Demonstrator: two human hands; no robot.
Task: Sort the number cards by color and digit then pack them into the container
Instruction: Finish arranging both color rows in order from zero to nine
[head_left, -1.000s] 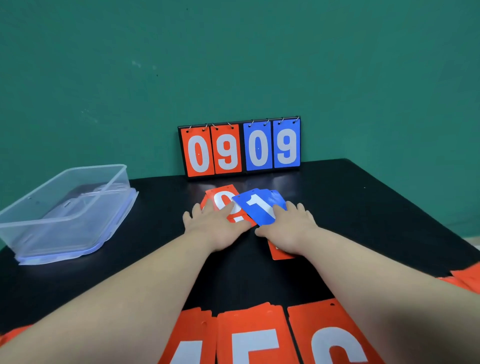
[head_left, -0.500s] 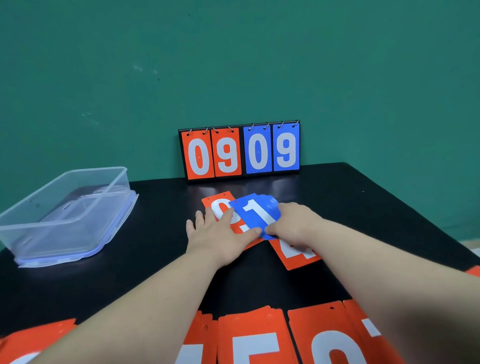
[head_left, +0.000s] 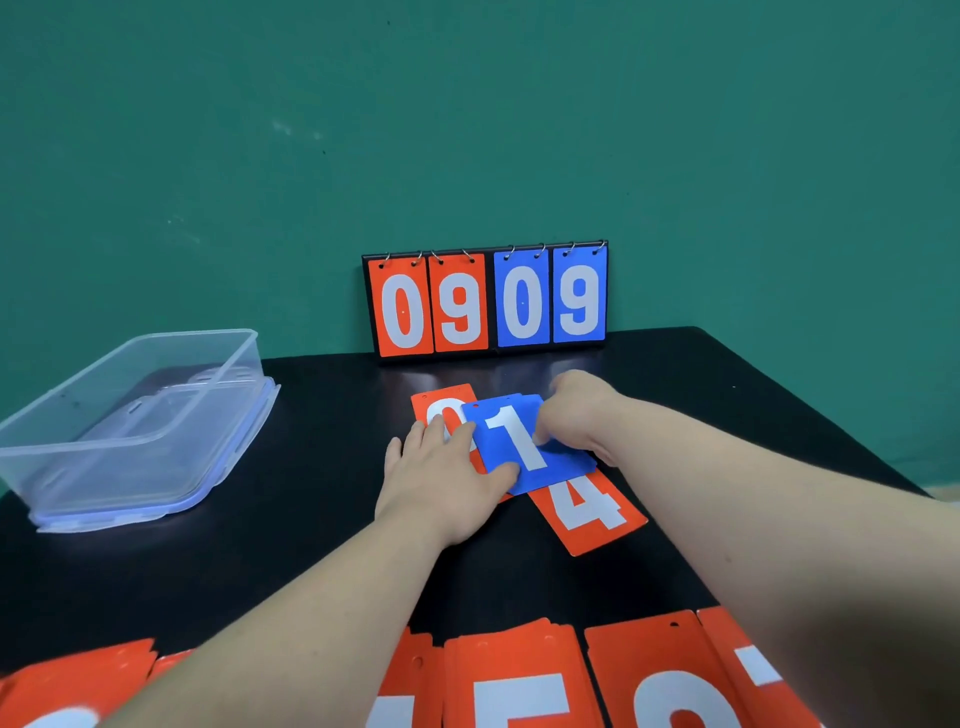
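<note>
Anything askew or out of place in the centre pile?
Yes. The blue 1 card lies tilted across the orange 0 card and the orange 4 card, so colours are mixed there. The left hand rests on the 0; the right hand pinches the blue card's edge. Nothing looks damaged.

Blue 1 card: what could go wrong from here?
1. The right grip pinches the blue 1 card by one edge. Blue edges fan out beneath it, so lower cards may slip free.
2. It overlaps the red 0 and red 4. Pulling it could drag the 4, which no grip visibly pins; the left grip lies flat on the 0.
</note>
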